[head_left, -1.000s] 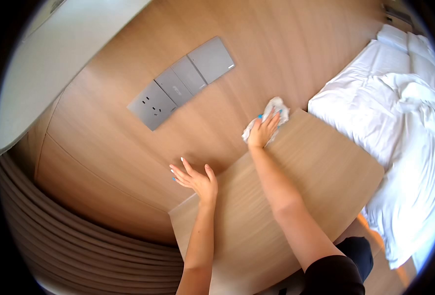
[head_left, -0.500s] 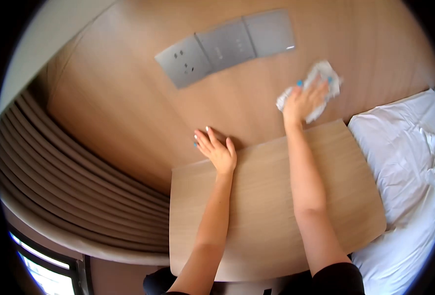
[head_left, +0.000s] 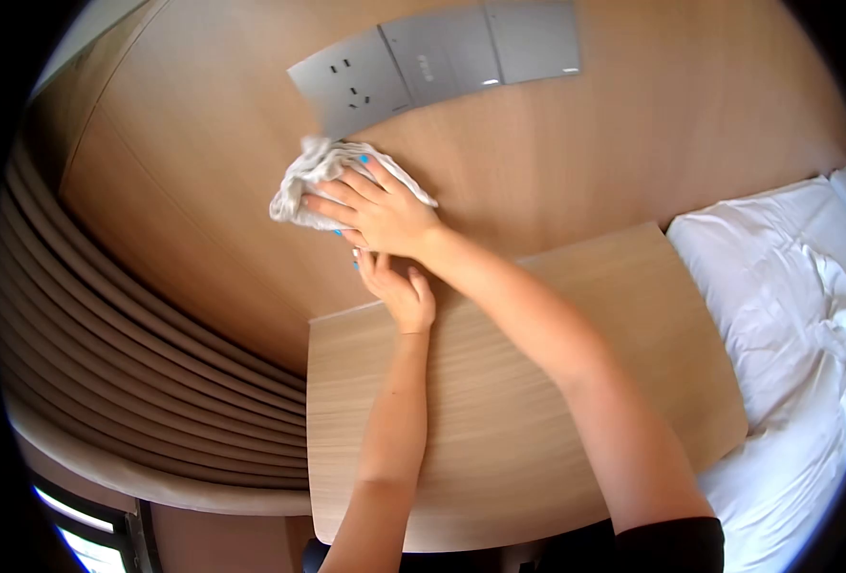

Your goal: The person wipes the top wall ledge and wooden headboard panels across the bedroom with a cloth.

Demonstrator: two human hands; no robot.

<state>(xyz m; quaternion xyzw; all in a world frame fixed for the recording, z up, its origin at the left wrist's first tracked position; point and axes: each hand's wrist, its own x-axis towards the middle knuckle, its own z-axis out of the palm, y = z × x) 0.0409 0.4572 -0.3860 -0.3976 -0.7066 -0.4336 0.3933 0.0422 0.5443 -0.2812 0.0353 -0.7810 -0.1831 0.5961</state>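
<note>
- Cloth (head_left: 310,170), white and bunched, lies against the wood-grain wall (head_left: 203,115) under your right hand (head_left: 385,215), just below the left end of the socket panel; its middle is hidden by your fingers, its upper tip is blurred, and you cannot tell whether that tip touches the panel.
- Behind everything, the wall fills your upper view, its top cut off.
- Below it stands the wooden table (head_left: 528,420), its back edge along the wall and partly covered by your arms.
- To your left hangs the pleated brown curtain (head_left: 155,382), running beside the table.
- To your right is the bed's white bedding (head_left: 776,286), rumpled, cut off by the dark rim of the view.
- Above your hands, the grey socket panel (head_left: 442,57) has three sections; the leftmost bears socket holes, and the middle one's marking is too faint for you to read.
- At lower left, you see only part of a bright window (head_left: 88,535).
- Your right hand is spread wide and flat over the cloth.
- Your left hand (head_left: 406,298) has its thumb parted from loosely extended fingers, near the table's back edge; you cannot tell whether it touches the wall.
- Smallest, blue shows on some nails of both hands.
</note>
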